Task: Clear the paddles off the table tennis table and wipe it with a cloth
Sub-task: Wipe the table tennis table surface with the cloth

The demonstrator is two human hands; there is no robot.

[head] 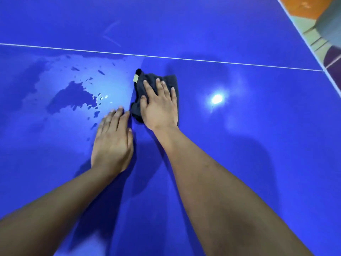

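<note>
Flat-palmed grip: the right hand (159, 106) presses the dark cloth (147, 85) onto the blue desk (239, 163), fingers spread, not closed around it.

Beside it the left hand (112, 143) lies flat and empty on the bare surface, fingertips just short of the cloth's near edge. To the left, a wet patch with scattered droplets (77, 97) reaches toward the white centre line (203, 60); no paddles are in view. With nothing pinched, the cloth could bunch or slide out from under the palm on a fast stroke, leaving streaks. Droplets near the left hand could be smeared by it, and a soaked cloth may only push water toward the desk's edge at upper right.
</note>
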